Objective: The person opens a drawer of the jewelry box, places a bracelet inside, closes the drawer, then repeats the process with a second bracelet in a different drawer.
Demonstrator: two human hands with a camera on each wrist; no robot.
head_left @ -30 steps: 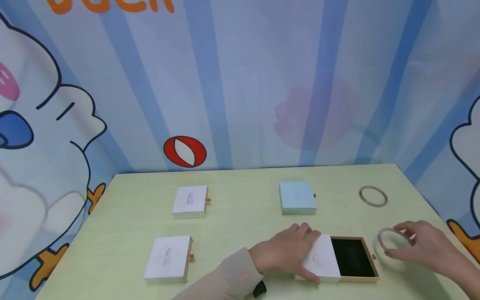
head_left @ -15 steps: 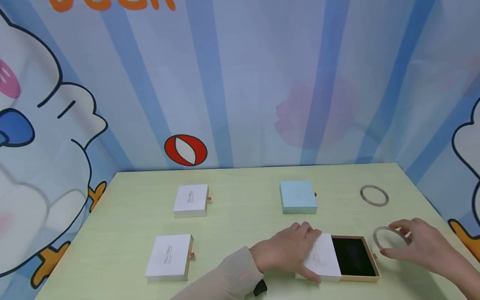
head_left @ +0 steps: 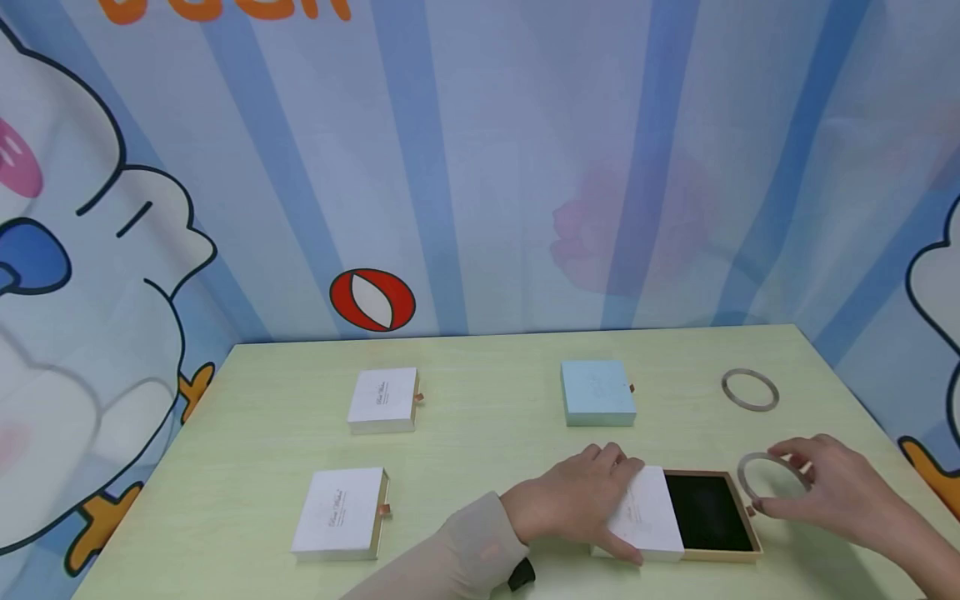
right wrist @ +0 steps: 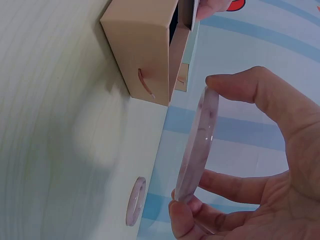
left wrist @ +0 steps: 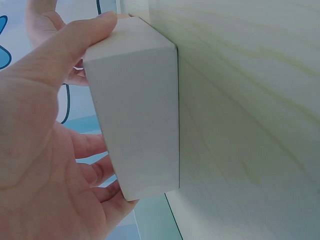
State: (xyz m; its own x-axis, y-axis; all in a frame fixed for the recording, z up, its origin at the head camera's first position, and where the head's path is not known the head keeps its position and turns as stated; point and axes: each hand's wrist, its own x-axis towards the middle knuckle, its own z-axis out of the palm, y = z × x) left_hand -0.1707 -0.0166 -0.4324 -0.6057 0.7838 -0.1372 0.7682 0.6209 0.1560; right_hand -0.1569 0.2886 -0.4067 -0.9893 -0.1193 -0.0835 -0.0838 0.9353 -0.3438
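Observation:
My left hand grips the white sleeve of a gift box, thumb on the near side and fingers on the far side, as the left wrist view also shows. From the sleeve's right end sticks out the box's drawer, with a black lining and a small ribbon tab. Just right of the drawer, above the table, my right hand pinches a pale, translucent bangle between thumb and fingertips. The bangle is tilted and apart from the box. A second bangle lies flat farther back on the table.
A light blue box stands behind the one in hand. On the left of the table are two closed white boxes, one at the back and one nearer. A printed cloth backdrop rises behind the table.
My right hand has moved slightly left with the bangle, nearer to the drawer. The left hand and the box hold still.

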